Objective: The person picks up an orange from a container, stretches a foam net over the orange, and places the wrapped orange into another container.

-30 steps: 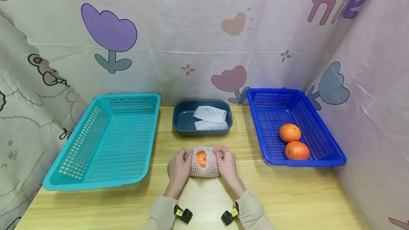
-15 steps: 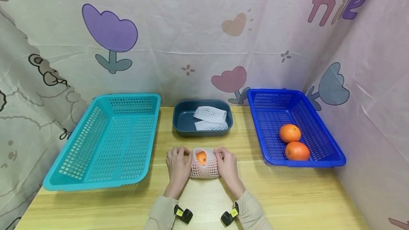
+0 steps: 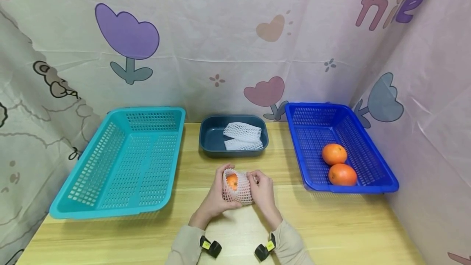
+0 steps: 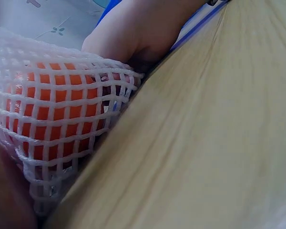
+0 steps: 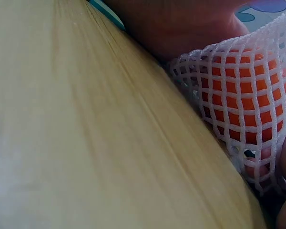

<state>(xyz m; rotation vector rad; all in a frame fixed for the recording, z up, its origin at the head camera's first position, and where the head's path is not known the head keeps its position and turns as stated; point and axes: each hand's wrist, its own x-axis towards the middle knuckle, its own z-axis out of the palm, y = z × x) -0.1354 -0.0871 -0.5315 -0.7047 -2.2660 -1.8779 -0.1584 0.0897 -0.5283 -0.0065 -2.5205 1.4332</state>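
An orange (image 3: 232, 181) sits inside a white foam fruit net (image 3: 243, 192) on the wooden table between the two hands. Its bare top shows through the net's opening in the head view, and its side shows through the mesh (image 4: 62, 102) in the left wrist view. My left hand (image 3: 214, 200) holds the netted fruit from the left, thumb along the near side and fingers round the far left side. With thumb and fingers, my right hand (image 3: 263, 191) pinches the right end of the net. In the right wrist view the net (image 5: 248, 90) tapers toward both hands.
A teal basket (image 3: 167, 191) stands at the left. At the right, a blue basket (image 3: 299, 162) holds two oranges (image 3: 342, 174). Behind the hands, a dark box (image 3: 211, 153) contains white foam nets (image 3: 243, 131). A printed cloth (image 3: 206, 32) hangs behind and at the sides.
My left hand has let go of the net's left end and moved round the netted orange, its thumb now in front. My right hand stays at the right end.
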